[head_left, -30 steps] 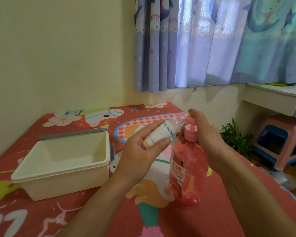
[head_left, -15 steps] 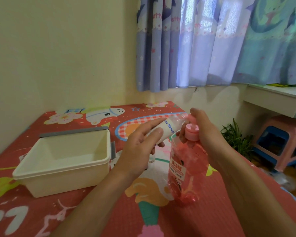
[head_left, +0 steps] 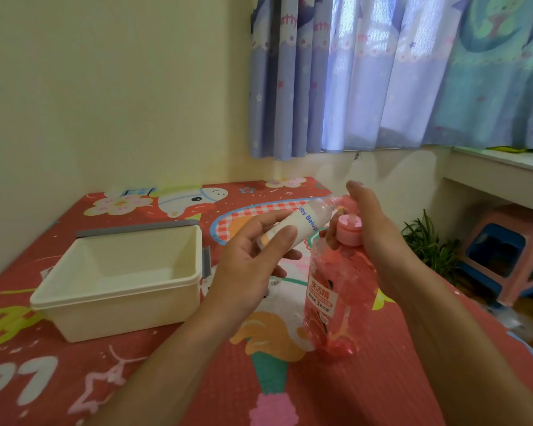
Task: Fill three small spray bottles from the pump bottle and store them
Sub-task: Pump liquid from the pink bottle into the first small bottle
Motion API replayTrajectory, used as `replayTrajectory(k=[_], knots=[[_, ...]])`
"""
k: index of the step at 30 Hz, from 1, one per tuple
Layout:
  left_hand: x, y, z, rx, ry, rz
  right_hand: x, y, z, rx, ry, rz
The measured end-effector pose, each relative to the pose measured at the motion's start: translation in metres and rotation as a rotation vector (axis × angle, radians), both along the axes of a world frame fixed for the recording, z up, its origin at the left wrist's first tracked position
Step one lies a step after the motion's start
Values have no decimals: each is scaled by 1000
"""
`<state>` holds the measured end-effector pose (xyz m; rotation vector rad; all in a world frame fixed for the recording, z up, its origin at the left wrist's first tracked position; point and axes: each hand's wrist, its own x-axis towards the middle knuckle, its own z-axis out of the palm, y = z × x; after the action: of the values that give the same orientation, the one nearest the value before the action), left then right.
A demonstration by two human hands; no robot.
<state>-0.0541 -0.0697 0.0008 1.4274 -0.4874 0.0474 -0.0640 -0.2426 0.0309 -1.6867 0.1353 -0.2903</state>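
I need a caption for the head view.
Left hand holds a small spray bottle at the nozzle of the pink pump bottle; right hand holds its pump head; cream storage box beside.

One small spray bottle (head_left: 302,221) near centre. One pink pump bottle (head_left: 336,296) at four o'clock. One cream storage bin (head_left: 114,315) at eight o'clock. Two hands: left hand (head_left: 246,272), right hand (head_left: 373,238). One pink stool (head_left: 502,215) and one potted plant (head_left: 428,247), both at three o'clock. One patterned mat (head_left: 74,379).
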Motion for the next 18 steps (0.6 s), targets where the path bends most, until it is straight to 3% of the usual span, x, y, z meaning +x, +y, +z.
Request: replayTrajectory(k=[18], knots=[[-2, -1, 1, -76, -38, -14, 0, 2, 1, 7, 0, -7]])
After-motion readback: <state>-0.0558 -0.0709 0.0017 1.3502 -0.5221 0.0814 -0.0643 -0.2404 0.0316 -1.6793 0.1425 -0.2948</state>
